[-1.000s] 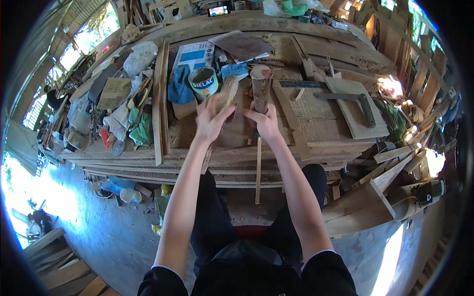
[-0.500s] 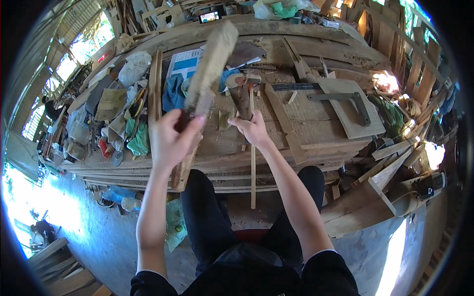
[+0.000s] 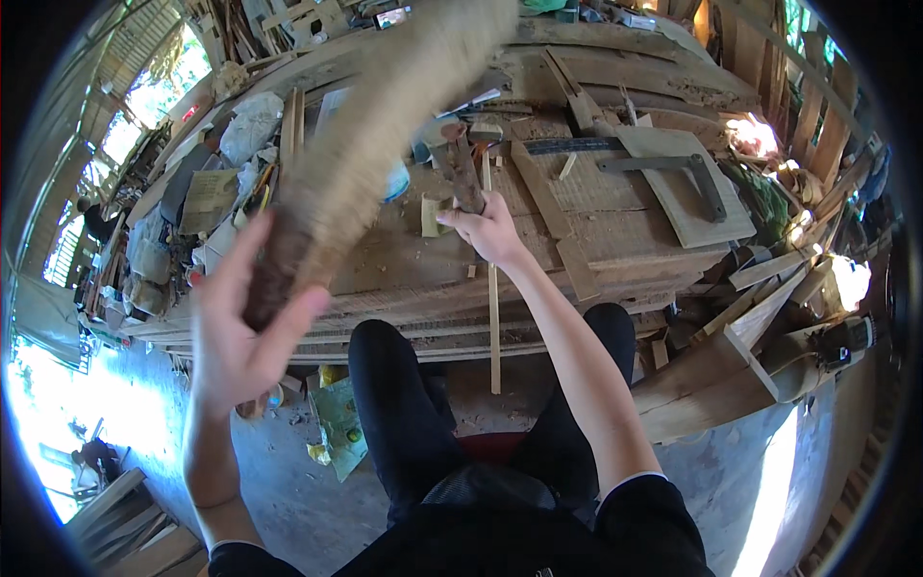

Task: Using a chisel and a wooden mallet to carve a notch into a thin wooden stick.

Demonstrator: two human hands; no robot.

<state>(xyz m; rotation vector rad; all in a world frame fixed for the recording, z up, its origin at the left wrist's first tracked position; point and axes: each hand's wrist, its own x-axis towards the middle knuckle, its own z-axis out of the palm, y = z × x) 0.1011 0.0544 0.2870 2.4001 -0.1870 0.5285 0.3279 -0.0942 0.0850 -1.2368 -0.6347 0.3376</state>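
Note:
My left hand (image 3: 240, 327) is closed round the lower end of a long, rough wooden board (image 3: 385, 135), thumb on the near side. The board is raised and tilted over the left of the workbench (image 3: 385, 279), its far end up and to the right, smeared by motion. My right hand (image 3: 486, 231) is closed round the near end of a short, dark brown wooden piece (image 3: 465, 178); its exact kind is not clear. Beside that piece a thin wooden strip (image 3: 494, 337) juts past the bench's front edge. A small yellowish scrap (image 3: 431, 215) lies left of my right hand.
Right on the bench lie a metal square (image 3: 707, 188), a pale flat board (image 3: 673, 221) and a wooden slat (image 3: 543, 192). Plastic bags (image 3: 252, 135) and clutter cover the left. Planks (image 3: 702, 394) stand at the lower right; a green bag (image 3: 341, 423) is on the floor.
My left hand has swung left and toward me, with the board lifted closer and more tilted. My right hand has barely moved, still on the dark wooden piece.

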